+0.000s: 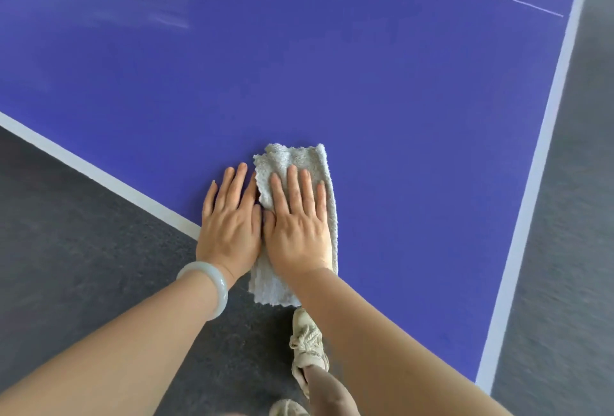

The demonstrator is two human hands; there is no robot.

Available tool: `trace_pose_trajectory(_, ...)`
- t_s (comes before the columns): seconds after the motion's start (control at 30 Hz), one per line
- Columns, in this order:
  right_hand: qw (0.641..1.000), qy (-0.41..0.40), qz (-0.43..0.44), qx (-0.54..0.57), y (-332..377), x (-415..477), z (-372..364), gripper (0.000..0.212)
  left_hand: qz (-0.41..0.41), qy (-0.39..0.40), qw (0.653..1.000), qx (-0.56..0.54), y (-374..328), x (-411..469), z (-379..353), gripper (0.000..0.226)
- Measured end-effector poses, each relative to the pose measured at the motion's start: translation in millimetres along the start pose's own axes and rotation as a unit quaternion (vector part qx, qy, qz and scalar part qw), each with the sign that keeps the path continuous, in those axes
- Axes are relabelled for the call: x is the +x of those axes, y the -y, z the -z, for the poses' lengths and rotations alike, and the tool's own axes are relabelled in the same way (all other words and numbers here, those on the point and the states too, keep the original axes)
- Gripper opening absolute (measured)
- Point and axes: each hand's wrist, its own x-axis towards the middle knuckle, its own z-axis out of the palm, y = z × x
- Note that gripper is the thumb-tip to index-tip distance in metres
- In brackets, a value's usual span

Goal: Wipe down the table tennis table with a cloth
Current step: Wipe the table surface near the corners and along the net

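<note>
Cloth (295,158) lies lower centre of frame on the table (365,66), near end hanging off it. Right hand (297,226) flat on it, fingers straight; left hand (229,223) flat on bare table beside. Risk: cloth bunches or slides off w/ uneven push; bare palm prob. smears.

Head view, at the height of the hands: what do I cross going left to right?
Dark floor → white end line → left hand → right hand → blue tabletop → white side line → floor again.

L hand (229,226), R hand (297,228) — flat, fingers straight, side by side.
</note>
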Motion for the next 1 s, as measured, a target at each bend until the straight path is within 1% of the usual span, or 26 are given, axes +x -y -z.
trace_pose_trajectory(0.03, 1.0, -0.009, 0.012, -0.004, -13.6, -9.9, 1.9, 0.057, -0.001, 0.002, 1.0, 0.002, 0.2, -0.7, 0.6, 0.058)
trace_pose_trajectory(0.1, 0.999, -0.035, -0.008, -0.017, -45.2, -30.1, 7.0, 0.057, -0.001, 0.009, 1.0, 0.011, -0.1, -2.0, 1.6, 0.058)
trace_pose_trajectory(0.2, 0.994, -0.063, -0.075, -0.04, -93.5, -55.7, 19.3, 0.058, 0.004, 0.025, 0.999, 0.026, -0.9, -2.4, 2.3, 0.058)
trace_pose_trajectory(0.33, 0.981, -0.077, -0.172, -0.048, -144.4, -79.5, 38.4, 0.06, 0.003, 0.032, 0.999, 0.039, -0.2, -2.3, 2.1, 0.059)
trace_pose_trajectory(0.4, 0.962, -0.091, -0.255, -0.045, -158.6, -89.1, 43.3, 0.063, -0.001, 0.027, 0.999, 0.033, 0.0, -2.0, 1.5, 0.06)
trace_pose_trajectory(0.47, 0.928, -0.097, -0.357, -0.04, -156.8, -92.6, 41.6, 0.064, -0.004, 0.022, 0.999, 0.025, -0.5, -2.0, 1.2, 0.06)
trace_pose_trajectory(0.53, 0.893, -0.097, -0.439, -0.027, -135.8, -84.4, 35.9, 0.062, -0.006, 0.019, 1.0, 0.021, -0.9, -1.6, 1.6, 0.059)
trace_pose_trajectory(0.57, 0.884, -0.094, -0.457, -0.021, -118.8, -76.2, 31.7, 0.063, -0.009, 0.02, 1.0, 0.02, -1.2, -1.7, 2.2, 0.059)
trace_pose_trajectory(0.6, 0.889, -0.092, -0.449, -0.019, -98.2, -66.5, 26.6, 0.063, -0.012, 0.022, 1.0, 0.018, -1.4, -2.1, 2.9, 0.058)
trace_pose_trajectory(0.63, 0.904, -0.092, -0.418, -0.021, -75.2, -55.2, 20.1, 0.064, -0.014, 0.022, 1.0, 0.012, -1.7, -2.2, 3.3, 0.056)
trace_pose_trajectory(0.7, 0.941, -0.094, -0.323, -0.025, -27.0, -29.6, 3.6, 0.063, -0.01, 0.025, 0.999, -0.019, -0.9, 0.2, 5.7, 0.053)
trace_pose_trajectory(0.77, 0.969, -0.078, -0.232, -0.02, 12.5, -5.1, -11.1, 0.062, -0.023, 0.041, 0.997, -0.059, 7.2, 8.1, 11.4, 0.053)
trace_pose_trajectory(0.83, 0.984, -0.066, -0.162, -0.019, 29.6, 6.4, -15.6, 0.061, -0.103, 0.038, 0.992, -0.063, 28.5, 23.9, 17.5, 0.046)
trace_pose_trajectory(0.9, 0.991, -0.072, -0.108, -0.028, 20.2, -0.5, -10.0, 0.058, -0.193, 0.04, 0.98, -0.022, 63.8, 47.8, 24.5, 0.046)
trace_pose_trajectory(0.93, 0.99, -0.081, -0.104, -0.041, 7.4, -10.2, -5.4, 0.057, -0.217, 0.043, 0.975, 0.001, 83.7, 62.6, 28.8, 0.05)
trace_pose_trajectory(0.97, 0.985, -0.093, -0.135, -0.051, -9.5, -21.2, -0.3, 0.057, -0.225, 0.043, 0.973, 0.019, 104.7, 78.8, 33.3, 0.055)
trace_pose_trajectory(1.0, 0.972, -0.111, -0.2, -0.053, -30.8, -33.1, 5.5, 0.059, -0.223, 0.044, 0.973, 0.031, 125.2, 95.0, 37.5, 0.059)
